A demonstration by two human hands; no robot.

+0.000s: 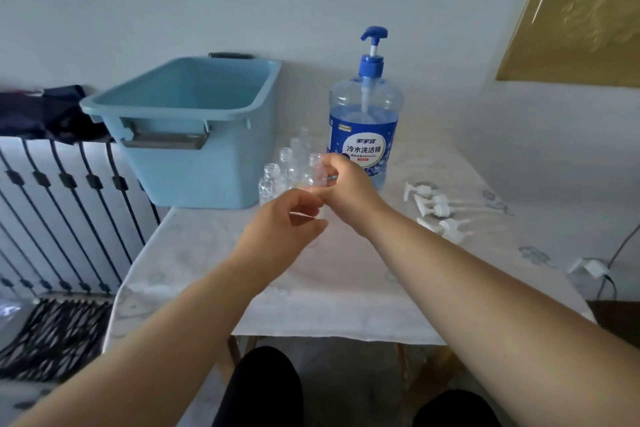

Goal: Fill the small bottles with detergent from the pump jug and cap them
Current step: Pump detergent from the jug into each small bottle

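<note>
A big clear pump jug (pixel 365 128) of blue detergent with a blue pump head stands at the back of the table. Just left of it is a cluster of several small clear uncapped bottles (pixel 277 177). My right hand (pixel 346 184) pinches one small bottle (pixel 314 168) near its neck, in front of the jug. My left hand (pixel 287 222) is just below, its fingers curled round what looks like that bottle's lower end. Several white pump caps (pixel 433 204) lie on the cloth to the right of my right hand.
A light blue plastic tub (pixel 187 128) stands at the table's back left, close to the bottles. The table wears a pale patterned cloth (pixel 329 288). A black-barred rail (pixel 62 211) with dark clothing lies to the left. A plug and cable (pixel 595 270) sit at the right.
</note>
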